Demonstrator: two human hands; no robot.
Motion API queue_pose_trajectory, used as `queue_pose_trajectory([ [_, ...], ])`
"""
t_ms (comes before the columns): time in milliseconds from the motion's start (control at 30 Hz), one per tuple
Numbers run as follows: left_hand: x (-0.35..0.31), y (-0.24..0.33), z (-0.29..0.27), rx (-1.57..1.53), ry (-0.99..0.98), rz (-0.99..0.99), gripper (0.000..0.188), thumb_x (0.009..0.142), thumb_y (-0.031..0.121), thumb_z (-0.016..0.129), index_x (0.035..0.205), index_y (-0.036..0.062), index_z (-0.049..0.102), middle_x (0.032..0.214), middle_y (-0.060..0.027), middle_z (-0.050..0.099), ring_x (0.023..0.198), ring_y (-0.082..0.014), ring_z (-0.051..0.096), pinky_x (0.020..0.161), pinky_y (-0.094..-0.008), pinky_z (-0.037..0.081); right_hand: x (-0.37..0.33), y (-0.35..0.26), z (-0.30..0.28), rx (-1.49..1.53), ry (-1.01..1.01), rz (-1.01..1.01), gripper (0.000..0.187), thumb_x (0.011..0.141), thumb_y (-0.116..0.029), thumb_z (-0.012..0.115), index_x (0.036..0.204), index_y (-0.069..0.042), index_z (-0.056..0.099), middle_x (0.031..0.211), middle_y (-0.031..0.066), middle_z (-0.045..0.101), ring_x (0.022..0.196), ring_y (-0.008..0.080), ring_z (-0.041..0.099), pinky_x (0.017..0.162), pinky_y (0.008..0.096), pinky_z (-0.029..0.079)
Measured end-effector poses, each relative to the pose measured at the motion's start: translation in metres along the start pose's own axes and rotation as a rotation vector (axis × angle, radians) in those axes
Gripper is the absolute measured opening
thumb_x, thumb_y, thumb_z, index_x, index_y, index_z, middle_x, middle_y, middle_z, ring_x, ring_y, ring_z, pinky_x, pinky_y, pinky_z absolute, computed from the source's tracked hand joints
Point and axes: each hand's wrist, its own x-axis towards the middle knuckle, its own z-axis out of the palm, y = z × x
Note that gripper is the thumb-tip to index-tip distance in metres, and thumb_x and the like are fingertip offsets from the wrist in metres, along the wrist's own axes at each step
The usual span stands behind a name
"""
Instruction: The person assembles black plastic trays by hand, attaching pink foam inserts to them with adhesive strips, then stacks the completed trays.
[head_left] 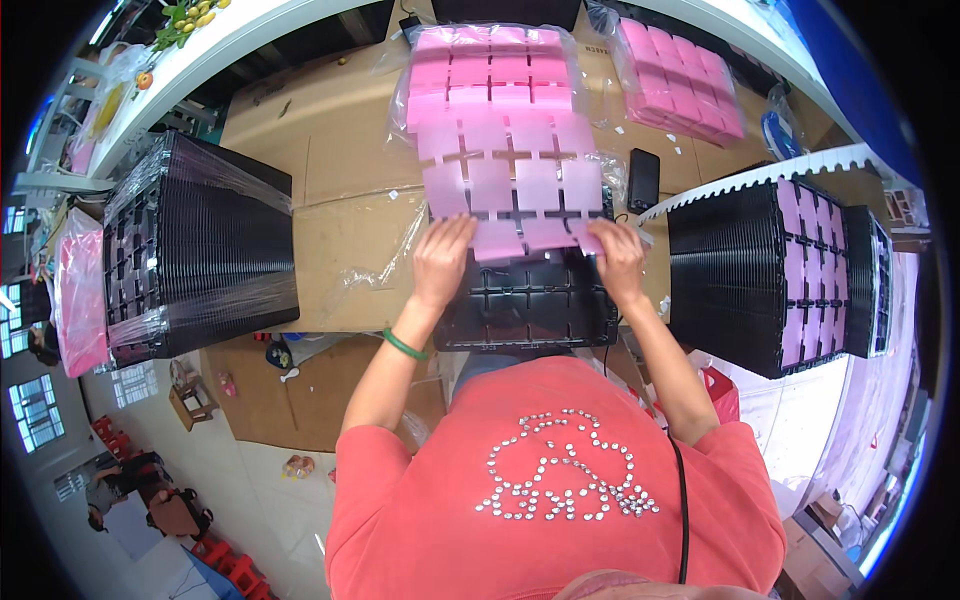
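Between my hands is a translucent pink plastic sheet [537,185] with cross-shaped cut-outs. My left hand [443,255] pinches its near left corner, and my right hand [618,258] pinches the near right corner. Its near edge hangs over a black compartment tray [525,300] that lies in front of me; the tray's far part is hidden beneath the sheet. At the far end, the sheet overlaps a stack of similar pink sheets [490,75] in a clear plastic bag.
Tall stacks of black trays stand at left [215,250] and right [725,275], the right one topped with a pink sheet. Another bagged pink stack [680,80] lies at the far right. A small black box [644,180] and a tape roll [778,135] rest on the cardboard-covered table [345,240].
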Motion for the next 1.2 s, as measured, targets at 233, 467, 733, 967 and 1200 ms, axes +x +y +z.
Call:
queue_pose_trajectory([
  [233,-0.066,0.023,0.028,-0.065,-0.173,-0.077,0.039,0.077,0.001,0.065,0.115,0.0072,0.067,0.118,-0.0101,0.068,0.113,-0.0268,0.063,0.102,-0.0422,0.045,-0.077,0.005,0.007,0.059,-0.169,0.086,0.041,0.067,0.007,0.066,0.106,-0.007,0.065,0.112,0.0071,0.068,0.113,0.0264,0.061,0.104,0.0438,0.041],
  [467,-0.082,0.046,0.012,-0.066,-0.191,-0.146,0.037,0.077,0.002,0.066,0.113,0.0055,0.066,0.119,-0.0109,0.067,0.114,-0.0277,0.062,0.103,-0.0423,0.044,-0.099,0.007,-0.007,0.081,-0.180,0.083,0.038,0.069,0.004,0.067,0.106,-0.007,0.065,0.113,0.0074,0.067,0.115,0.0271,0.058,0.104,0.0453,0.040],
  [733,-0.106,0.052,-0.002,-0.012,-0.183,-0.161,0.037,0.075,0.003,0.067,0.112,0.0056,0.067,0.120,-0.0086,0.067,0.117,-0.0265,0.060,0.106,-0.0437,0.043,-0.114,0.012,-0.019,0.132,-0.183,0.068,0.033,0.071,0.000,0.068,0.103,-0.008,0.064,0.111,0.0066,0.066,0.114,0.0280,0.057,0.105,0.0459,0.040],
  [967,-0.120,0.055,-0.006,0.006,-0.216,-0.174,0.038,0.074,0.002,0.066,0.112,0.0055,0.068,0.119,-0.0085,0.067,0.116,-0.0257,0.060,0.106,-0.0442,0.042,-0.127,0.014,-0.030,0.113,-0.238,0.052,0.035,0.072,-0.001,0.069,0.106,-0.008,0.065,0.114,0.0063,0.065,0.117,0.0282,0.055,0.103,0.0458,0.040],
  [1200,-0.133,0.060,-0.012,0.013,-0.228,-0.190,0.039,0.075,0.000,0.065,0.114,0.0048,0.066,0.121,-0.0096,0.065,0.118,-0.0274,0.058,0.107,-0.0452,0.041,-0.142,0.012,-0.033,0.095,-0.300,0.018,0.033,0.075,-0.002,0.068,0.107,-0.008,0.065,0.117,0.0069,0.064,0.118,0.0284,0.054,0.104,0.0459,0.039],
])
